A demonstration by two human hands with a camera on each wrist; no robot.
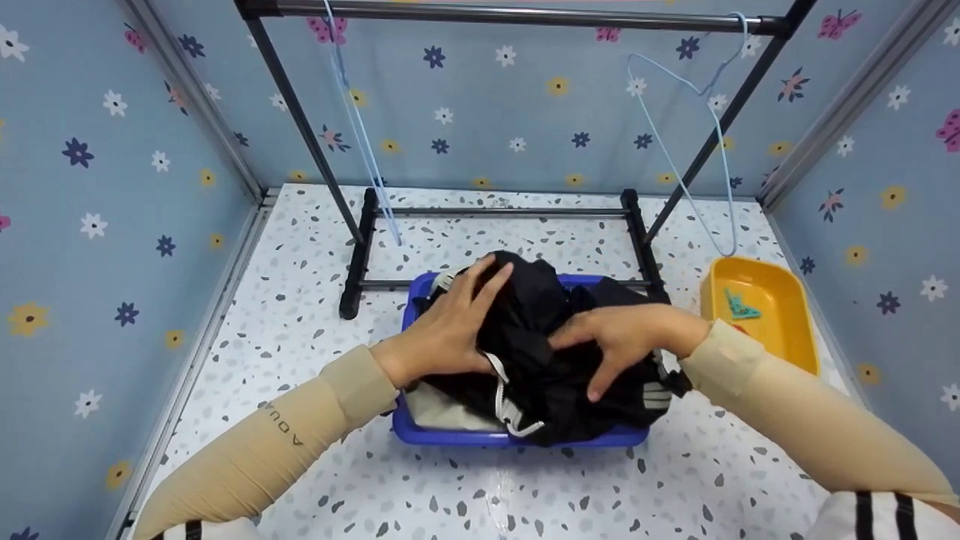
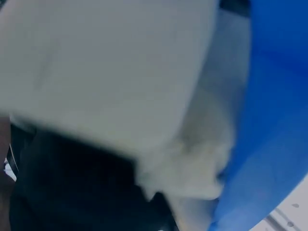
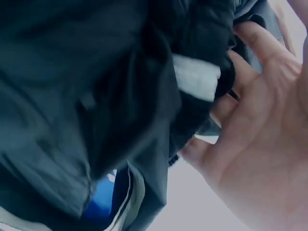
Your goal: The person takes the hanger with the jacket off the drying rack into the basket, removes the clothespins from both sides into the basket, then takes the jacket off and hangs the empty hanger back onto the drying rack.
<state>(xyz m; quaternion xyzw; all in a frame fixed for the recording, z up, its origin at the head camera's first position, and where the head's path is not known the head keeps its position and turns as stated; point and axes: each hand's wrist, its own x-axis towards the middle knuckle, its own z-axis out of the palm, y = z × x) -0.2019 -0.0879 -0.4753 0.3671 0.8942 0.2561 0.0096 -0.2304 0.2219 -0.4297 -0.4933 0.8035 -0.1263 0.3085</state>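
A rumpled black garment (image 1: pixel 536 360) with a white drawstring (image 1: pixel 501 390) and pale stripes lies heaped in a blue basket (image 1: pixel 450 436). My left hand (image 1: pixel 454 322) rests on its left side, fingers spread and thumb apart. On the right, my right hand (image 1: pixel 622 337) touches the folds with extended fingers; the right wrist view shows its open palm against the dark cloth (image 3: pixel 120 86) and a white patch. Beige cloth (image 1: pixel 446 409) shows beneath the garment at the basket's left. In the left wrist view, pale cloth (image 2: pixel 96 62) covers most of the picture, and the left hand is mostly hidden.
Behind the basket stands a dark metal clothes rack (image 1: pixel 525 11), its base bars on the speckled floor. Two light-blue hangers hang from it, a left hanger (image 1: pixel 360 127) and a right hanger (image 1: pixel 724 142). A yellow tray (image 1: pixel 787 322) at right holds teal clothespins (image 1: pixel 741 305).
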